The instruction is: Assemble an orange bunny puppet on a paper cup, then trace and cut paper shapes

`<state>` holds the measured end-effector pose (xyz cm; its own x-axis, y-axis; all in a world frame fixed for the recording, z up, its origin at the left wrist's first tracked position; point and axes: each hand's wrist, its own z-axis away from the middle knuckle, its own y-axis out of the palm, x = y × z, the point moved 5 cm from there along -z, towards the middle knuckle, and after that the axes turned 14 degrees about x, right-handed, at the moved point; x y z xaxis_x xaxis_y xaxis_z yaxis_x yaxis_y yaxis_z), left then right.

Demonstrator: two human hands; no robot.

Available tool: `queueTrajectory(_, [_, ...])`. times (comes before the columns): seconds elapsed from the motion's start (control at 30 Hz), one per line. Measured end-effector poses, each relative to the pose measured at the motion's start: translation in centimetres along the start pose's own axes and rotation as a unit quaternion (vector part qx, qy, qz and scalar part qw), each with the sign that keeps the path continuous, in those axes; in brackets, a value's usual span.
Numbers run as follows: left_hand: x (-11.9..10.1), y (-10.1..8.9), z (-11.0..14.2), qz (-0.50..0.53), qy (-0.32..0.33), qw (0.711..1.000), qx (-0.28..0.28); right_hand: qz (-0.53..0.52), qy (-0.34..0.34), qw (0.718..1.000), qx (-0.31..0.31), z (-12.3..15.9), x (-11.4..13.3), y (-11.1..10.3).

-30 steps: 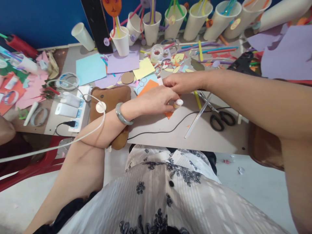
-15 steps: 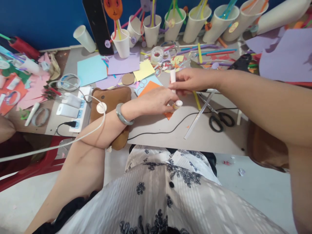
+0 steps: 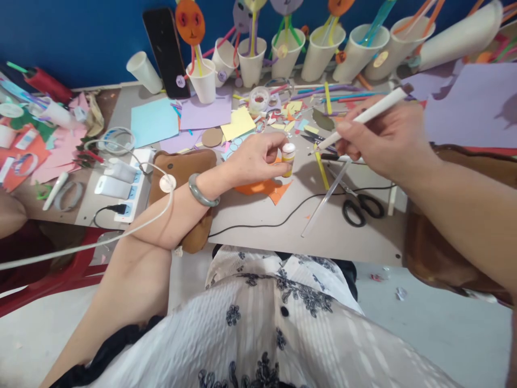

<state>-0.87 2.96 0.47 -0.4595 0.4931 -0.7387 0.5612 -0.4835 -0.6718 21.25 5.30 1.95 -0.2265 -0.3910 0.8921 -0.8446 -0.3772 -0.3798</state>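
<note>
My left hand [image 3: 264, 156] pinches a short glue stick [image 3: 288, 160] with a white top and a yellow label, held roughly upright. Below it lies an orange paper scrap [image 3: 269, 189] with cut edges. Out to the right, my right hand [image 3: 390, 134] grips a white marker pen [image 3: 374, 112] that slants down and left, its dark end up. Its lower end is above a yellow strip [image 3: 322, 168]. Black-handled scissors [image 3: 362, 209] and a clear stick [image 3: 326, 199] lie nearer me on the table.
Paper cups with straw figures [image 3: 202, 81] line the back beside a leaning phone [image 3: 165, 54]. A power strip [image 3: 135, 188] with a white cable stands left, by a brown pouch [image 3: 181, 161]. A black cord [image 3: 258, 220] crosses the table front. Paper scraps [image 3: 238, 123] lie behind my hands.
My right hand has moved away from the left hand to the right and now holds the marker pen slanted. The glue stick in my left hand has turned more upright.
</note>
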Motion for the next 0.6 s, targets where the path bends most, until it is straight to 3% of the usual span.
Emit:
queueTrajectory(0.17, [0.6,0.0,0.0,-0.012,-0.035,0.999,-0.031,0.060,-0.006,0.998,0.029,2.1,0.8,1.1])
queueTrajectory(0.33, [0.8,0.2,-0.3,-0.021,-0.067,0.997,0.012,0.072,0.015,0.993,0.091,3.7,1.4,3.5])
queueTrajectory(0.6, [0.5,0.6,-0.1,-0.024,-0.101,0.992,0.069,0.072,0.033,0.992,0.099,4.3,0.3,5.0])
